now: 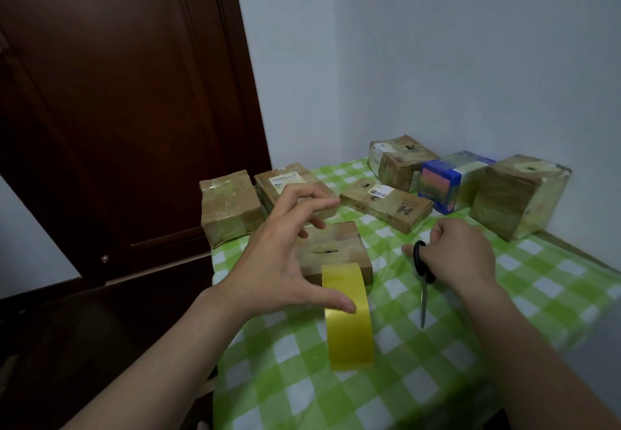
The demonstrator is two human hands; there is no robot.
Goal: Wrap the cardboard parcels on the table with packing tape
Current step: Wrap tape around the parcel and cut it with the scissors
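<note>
L hand (pixel 285 261) spread wide, thumb at yellow tape (pixel 349 332); R hand (pixel 460 258) grips scissors (pixel 424 302). Risk: unheld tape may fold, self-stick off small parcel (pixel 336 244).

Table (pixel 504 295) in the corner: door (pixel 117 110) left, wall (pixel 470 59) behind. Near parcel (pixel 332 251) mid-table, tape roll (pixel 347 318) on edge just in front of it. Far-left parcel (pixel 230 207) at the table's left edge, second parcel (pixel 285 181) just right of it, middle parcel (pixel 386 206) further right. Along the wall, left to right: back parcel (pixel 398 160), box (pixel 450 182), right parcel (pixel 517 194), close together. Left hand (pixel 285 261) over the near parcel, thumb by the roll. Right hand (pixel 460 254), right of the roll, grips scissors (pixel 423 281), blades pointing toward the camera.
</note>
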